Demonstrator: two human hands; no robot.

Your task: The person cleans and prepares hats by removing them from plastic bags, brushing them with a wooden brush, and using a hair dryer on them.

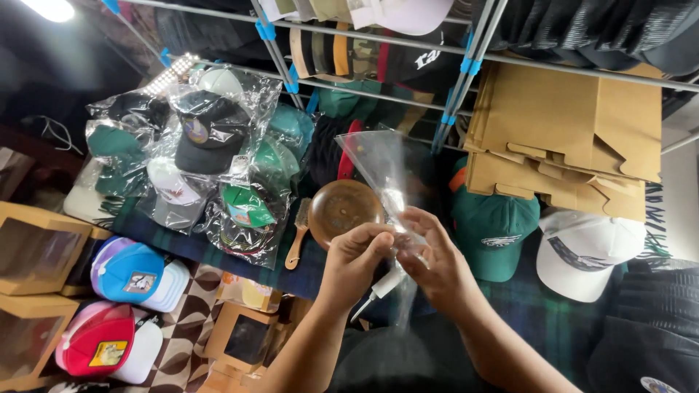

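Both my hands meet at the middle of the view, pinching a clear plastic bag (384,169) that stands upward from my fingers. My left hand (354,263) grips its lower edge with thumb and fingers closed. My right hand (435,263) holds the same edge from the other side. A small white tube-like object (381,287) pokes out below my hands; which hand holds it is unclear. A round brown wooden dish (342,209) lies just behind my left hand.
Bagged caps (206,156) are heaped at left beside a wooden brush (298,236). A green cap (494,229) and a white cap (584,251) lie right. Flat cardboard boxes (564,135) lean on a metal rack (466,62). Windowed boxes (36,247) and blue (131,271) and red (102,342) caps sit lower left.
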